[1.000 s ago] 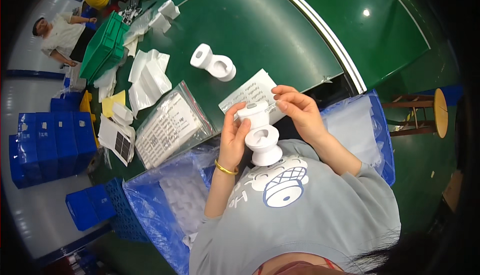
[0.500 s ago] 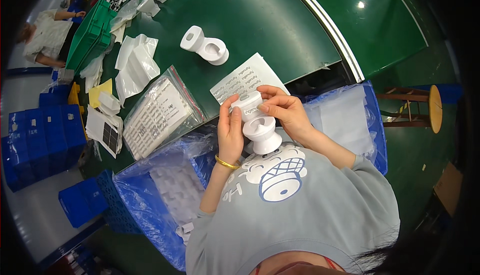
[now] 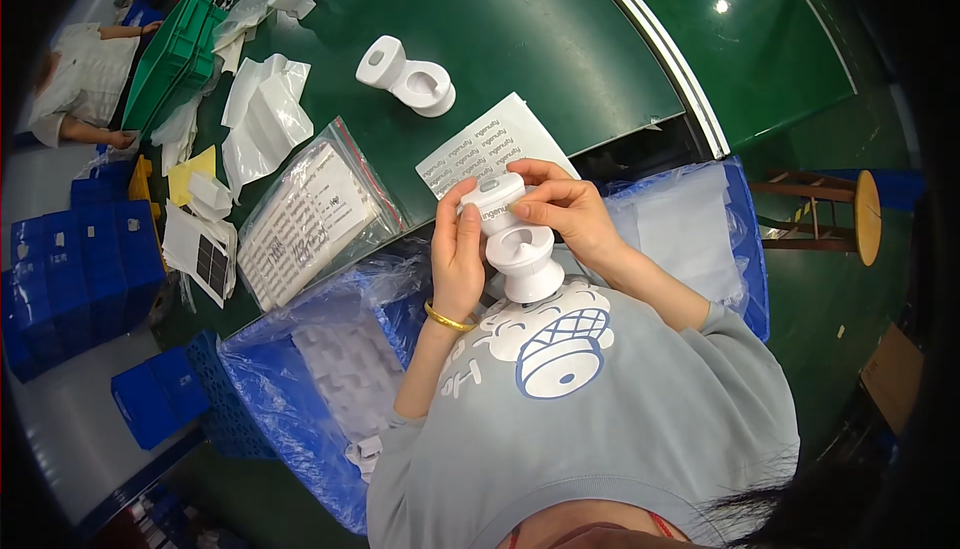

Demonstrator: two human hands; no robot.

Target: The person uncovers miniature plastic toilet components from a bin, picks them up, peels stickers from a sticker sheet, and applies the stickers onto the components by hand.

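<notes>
Head cam: both hands are up near the chest, clamped around a small white toilet-shaped plastic piece [image 3: 518, 239]. Left hand [image 3: 457, 254] has its fingers wrapped along its side, right hand [image 3: 565, 211] pinches the top end. A second identical piece [image 3: 406, 76] sits out on the green table [image 3: 540, 39], next to a sticker sheet [image 3: 490, 149] and a zip bag of labels [image 3: 305, 214].

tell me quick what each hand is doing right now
Left hand: closed around the side of the white plastic part.
Right hand: fingers pinched on the top of the same part.
</notes>
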